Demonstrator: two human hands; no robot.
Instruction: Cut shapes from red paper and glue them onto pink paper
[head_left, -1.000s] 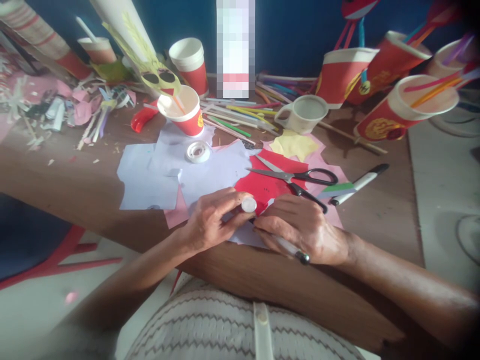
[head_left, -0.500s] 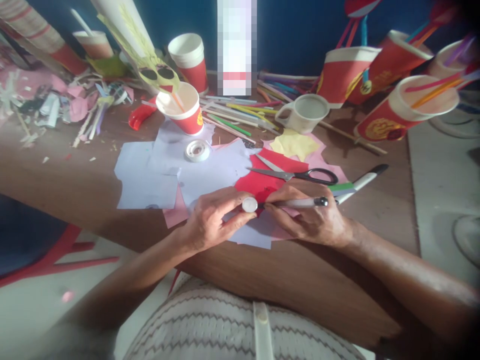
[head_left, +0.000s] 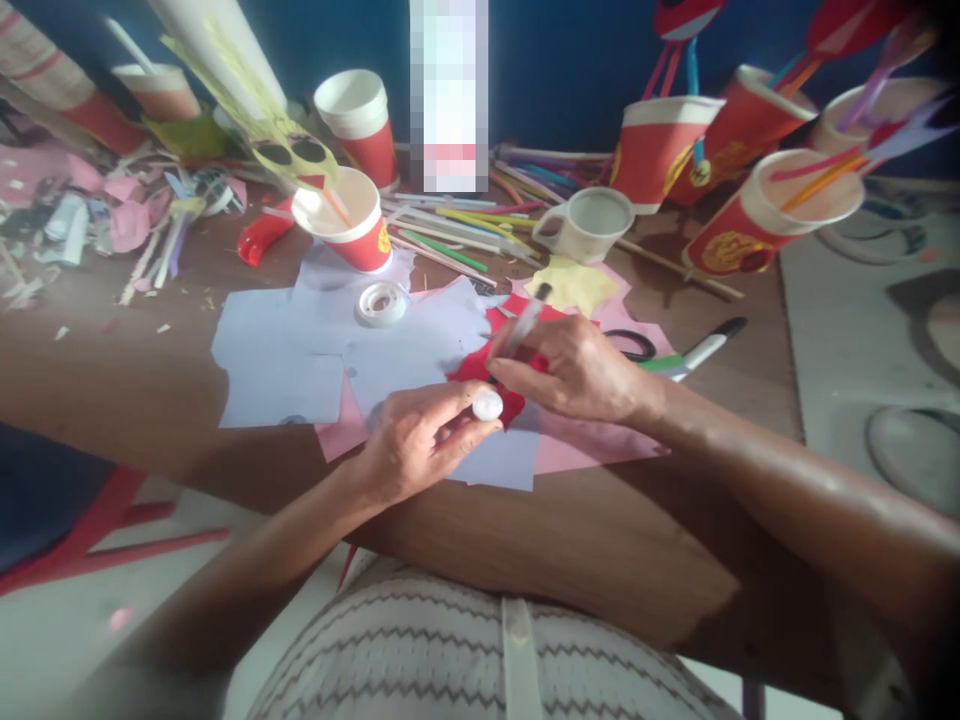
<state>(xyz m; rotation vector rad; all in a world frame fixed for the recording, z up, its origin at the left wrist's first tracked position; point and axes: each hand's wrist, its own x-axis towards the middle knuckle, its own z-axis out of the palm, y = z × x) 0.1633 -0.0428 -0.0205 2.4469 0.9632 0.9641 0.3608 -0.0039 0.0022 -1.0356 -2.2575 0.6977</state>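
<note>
Pen and small white round piece held above a paper-strewn surface

Brown surface (head_left: 600, 540) before a blue wall (head_left: 570, 60); blue, pink and red paper lies near the cup with the face figure (head_left: 360, 235); left hand (head_left: 412, 440), fingers bent, pinches the white round piece (head_left: 487, 405); right hand (head_left: 574, 365), curled closed around the pen (head_left: 525, 325), tilts it just beside the piece.

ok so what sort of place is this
Probably a craft table: loose coloured paper straws, a red-and-white paper cup with a paper figure, and cut pale blue paper sheets.
</note>
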